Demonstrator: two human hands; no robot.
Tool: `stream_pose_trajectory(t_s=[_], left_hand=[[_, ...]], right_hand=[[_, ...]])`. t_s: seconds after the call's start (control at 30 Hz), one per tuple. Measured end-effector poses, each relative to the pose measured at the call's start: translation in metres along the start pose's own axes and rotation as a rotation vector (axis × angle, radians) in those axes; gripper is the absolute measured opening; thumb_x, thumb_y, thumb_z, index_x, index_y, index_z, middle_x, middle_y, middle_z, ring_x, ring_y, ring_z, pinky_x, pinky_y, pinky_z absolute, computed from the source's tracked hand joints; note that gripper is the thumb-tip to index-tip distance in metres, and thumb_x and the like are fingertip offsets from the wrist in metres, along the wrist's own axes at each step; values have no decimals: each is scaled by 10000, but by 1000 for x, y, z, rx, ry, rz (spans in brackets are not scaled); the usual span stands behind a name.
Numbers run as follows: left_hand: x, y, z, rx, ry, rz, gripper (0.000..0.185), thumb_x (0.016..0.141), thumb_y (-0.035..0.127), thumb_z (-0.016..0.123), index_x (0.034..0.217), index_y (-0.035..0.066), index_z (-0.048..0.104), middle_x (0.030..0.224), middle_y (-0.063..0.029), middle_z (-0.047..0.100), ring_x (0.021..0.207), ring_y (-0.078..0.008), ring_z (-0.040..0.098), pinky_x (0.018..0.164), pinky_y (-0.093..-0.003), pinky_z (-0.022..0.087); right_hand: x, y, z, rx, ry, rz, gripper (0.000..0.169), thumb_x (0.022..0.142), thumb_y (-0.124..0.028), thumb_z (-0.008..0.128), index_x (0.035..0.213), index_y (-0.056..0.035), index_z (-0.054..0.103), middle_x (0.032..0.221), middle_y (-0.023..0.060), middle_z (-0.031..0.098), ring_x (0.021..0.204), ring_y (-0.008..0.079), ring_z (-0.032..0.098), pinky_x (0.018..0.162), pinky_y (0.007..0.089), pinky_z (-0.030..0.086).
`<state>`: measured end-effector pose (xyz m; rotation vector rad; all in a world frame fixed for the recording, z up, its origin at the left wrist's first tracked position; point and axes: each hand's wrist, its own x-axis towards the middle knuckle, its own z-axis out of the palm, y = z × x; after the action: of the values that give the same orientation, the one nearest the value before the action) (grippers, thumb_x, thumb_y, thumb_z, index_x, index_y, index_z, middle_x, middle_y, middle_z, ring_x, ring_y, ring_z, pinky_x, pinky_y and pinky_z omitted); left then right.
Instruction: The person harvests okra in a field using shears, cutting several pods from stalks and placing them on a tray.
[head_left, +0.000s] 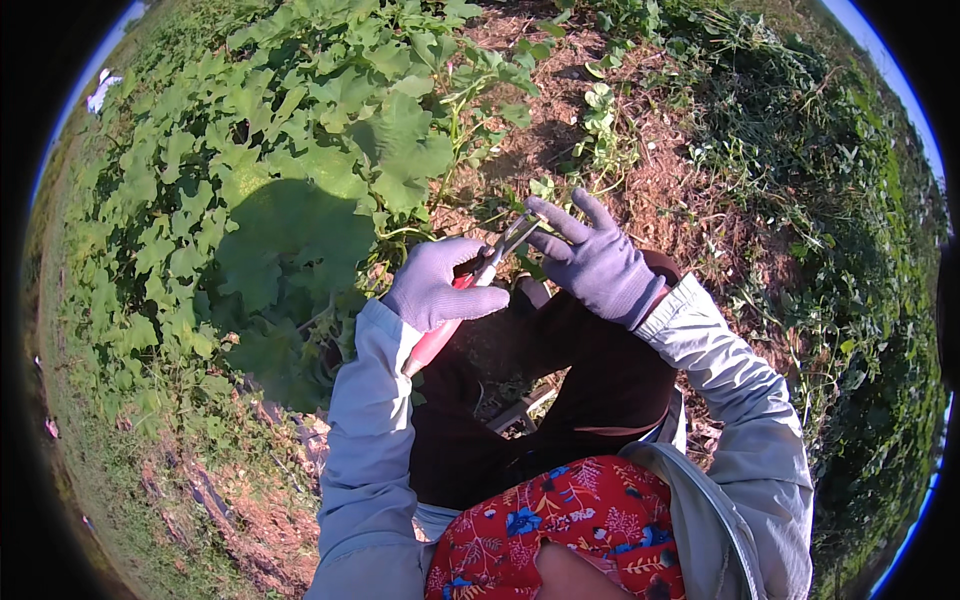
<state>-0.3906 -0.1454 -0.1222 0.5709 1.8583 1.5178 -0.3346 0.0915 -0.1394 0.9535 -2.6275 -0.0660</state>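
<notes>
My left hand (444, 283), in a light purple glove, grips red-handled garden shears (433, 346). Their slim metal blades (516, 234) point up and to the right, and a narrow gap shows between them near the tips. Close to those tips is my right hand (596, 259), gloved the same way, with its fingers spread. One finger lies over or beside the blade ends; whether it pinches them or something small there cannot be made out. Thin green vine stems (409, 232) run behind the shears.
Broad-leaved vines (300, 142) spread on the left, partly under a dark shadow. Dry straw-like mulch (667, 172) covers the ground ahead, with a small leafy plant (598, 120). Dense darker foliage (847, 247) borders the right. My bent legs in dark trousers (600, 367) are below my hands.
</notes>
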Motion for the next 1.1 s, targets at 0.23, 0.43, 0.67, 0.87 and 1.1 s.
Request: stream_pose_trajectory(t_s=[0.23,0.43,0.67,0.87,1.1], left_hand=[[1,0,0,124,-56,-33,317,681,107,750,943,-14,619,671,47,478,612,-45,421,539,-221,347],[0,-6,3,162,-5,15,278,673,136,762,863,-2,614,627,61,447,577,-43,390,509,-227,323],[0,5,10,382,101,144,274,629,177,777,692,32,552,565,30,401,546,-64,354,492,-251,310],[2,10,14,461,140,177,292,629,211,774,673,37,544,538,0,430,506,-93,372,476,-268,320],[3,8,12,557,311,2,302,639,277,762,668,56,559,542,-35,504,484,-137,441,492,-306,371]], right_hand=[[1,0,-4,13,-72,0,188,682,-279,585,838,-226,677,1161,-19,564,1305,248,356,1047,552,251],[4,-1,-8,1,-138,-11,168,679,-271,582,814,-239,678,1143,-8,566,1306,257,351,1045,559,259],[4,0,-8,20,-132,-18,172,677,-253,579,823,-240,670,1125,-6,567,1302,254,358,1033,554,282],[3,0,-8,19,-164,-18,159,687,-229,578,822,-205,658,1148,15,559,1293,250,371,1031,546,285],[2,-1,0,25,-65,5,146,679,-210,587,806,-171,646,1218,31,541,1291,256,370,1022,545,303]])
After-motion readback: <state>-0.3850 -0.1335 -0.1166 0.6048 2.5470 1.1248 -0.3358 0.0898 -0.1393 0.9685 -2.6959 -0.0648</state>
